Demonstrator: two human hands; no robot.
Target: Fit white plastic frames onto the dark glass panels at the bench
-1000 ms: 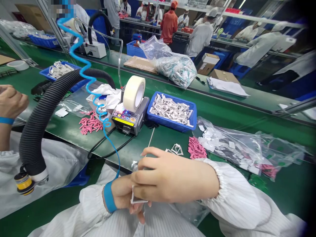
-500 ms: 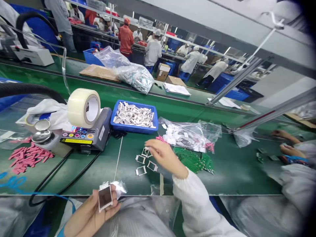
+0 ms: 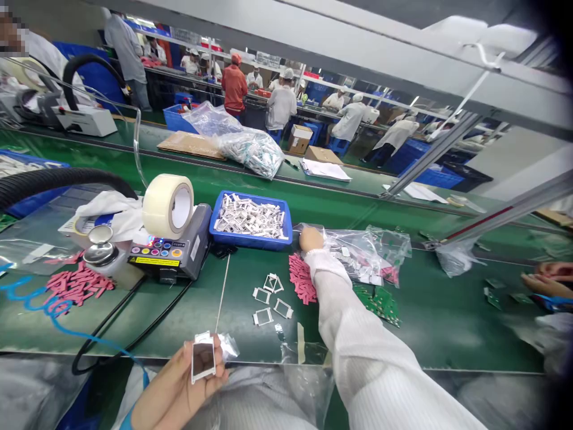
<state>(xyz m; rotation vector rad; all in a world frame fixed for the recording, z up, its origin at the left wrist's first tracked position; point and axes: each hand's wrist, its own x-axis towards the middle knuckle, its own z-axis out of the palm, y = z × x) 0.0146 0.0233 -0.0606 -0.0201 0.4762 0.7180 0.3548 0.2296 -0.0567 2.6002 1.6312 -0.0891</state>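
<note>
My left hand [image 3: 176,391] has its fingers [image 3: 220,377] clamped on a frame [image 3: 203,360], close to my lap. My right hand [image 3: 310,239] is against the bag [image 3: 358,248]. Its fingers are hidden, so I cannot tell their state. Pink strips [image 3: 301,279] lie just nearer me than them, with loose frames [image 3: 268,295] and a tray [image 3: 250,240] to their left.

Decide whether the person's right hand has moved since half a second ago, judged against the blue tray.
Yes. The right hand went forward, from the loose frames to the right end of the blue tray, at the clear bag.
</note>
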